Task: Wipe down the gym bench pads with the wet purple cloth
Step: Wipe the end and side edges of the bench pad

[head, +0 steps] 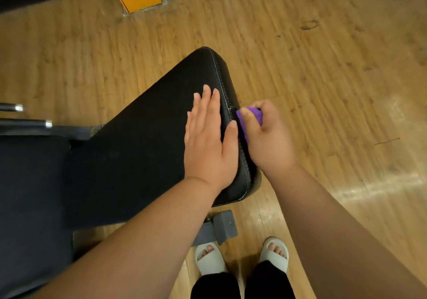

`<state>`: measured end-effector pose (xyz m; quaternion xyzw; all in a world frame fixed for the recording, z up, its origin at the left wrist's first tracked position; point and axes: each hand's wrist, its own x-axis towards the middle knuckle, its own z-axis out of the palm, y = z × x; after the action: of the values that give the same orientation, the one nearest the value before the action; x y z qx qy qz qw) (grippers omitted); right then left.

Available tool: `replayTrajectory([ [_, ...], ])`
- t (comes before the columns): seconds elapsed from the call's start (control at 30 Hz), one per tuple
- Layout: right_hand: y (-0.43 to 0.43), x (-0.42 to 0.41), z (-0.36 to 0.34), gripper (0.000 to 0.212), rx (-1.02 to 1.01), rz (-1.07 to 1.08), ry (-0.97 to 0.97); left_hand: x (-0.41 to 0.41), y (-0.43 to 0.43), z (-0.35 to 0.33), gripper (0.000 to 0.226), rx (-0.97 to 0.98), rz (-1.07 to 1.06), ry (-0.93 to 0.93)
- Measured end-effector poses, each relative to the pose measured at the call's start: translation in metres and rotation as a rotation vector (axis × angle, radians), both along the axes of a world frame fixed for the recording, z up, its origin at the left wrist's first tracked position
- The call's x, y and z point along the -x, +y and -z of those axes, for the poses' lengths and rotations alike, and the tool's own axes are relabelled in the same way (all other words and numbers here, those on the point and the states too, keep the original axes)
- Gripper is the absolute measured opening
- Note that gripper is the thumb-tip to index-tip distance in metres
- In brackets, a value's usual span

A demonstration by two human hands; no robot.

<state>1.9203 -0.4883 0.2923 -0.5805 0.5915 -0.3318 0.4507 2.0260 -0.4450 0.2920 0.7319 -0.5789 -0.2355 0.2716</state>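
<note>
Fingers: your right hand (265, 134) bunches the purple cloth (250, 119) | left hand (209, 137) flat on the pad (143, 137) | cloth against the pad's right side edge; stroke along that seam.

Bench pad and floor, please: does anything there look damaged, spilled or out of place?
The bench pad looks intact, stitching unbroken, where the right hand holds the purple cloth against its edge. The only oddity is a dark ring-shaped mark on the wooden floor beyond it.
</note>
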Motion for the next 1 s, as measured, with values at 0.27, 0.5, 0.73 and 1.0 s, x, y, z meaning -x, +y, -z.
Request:
replayTrajectory([
  [0.27, -0.008, 0.002, 0.007, 0.022, -0.038, -0.028, -0.009, 0.003, 0.0, -0.004, 0.06, -0.025, -0.042, 0.034],
  [0.5, 0.014, 0.016, 0.014, 0.018, -0.097, -0.032, -0.125, 0.004, 0.0, -0.003, 0.058, -0.014, -0.073, 0.057],
  [0.73, -0.013, 0.003, 0.019, 0.017, -0.192, 0.028, -0.149, 0.006, 0.001, -0.004, 0.057, -0.001, -0.095, 0.077],
  [1.0, 0.001, 0.006, 0.028, 0.022, -0.409, 0.138, -0.289, 0.007, 0.0, -0.005, 0.057, -0.007, -0.105, 0.08],
])
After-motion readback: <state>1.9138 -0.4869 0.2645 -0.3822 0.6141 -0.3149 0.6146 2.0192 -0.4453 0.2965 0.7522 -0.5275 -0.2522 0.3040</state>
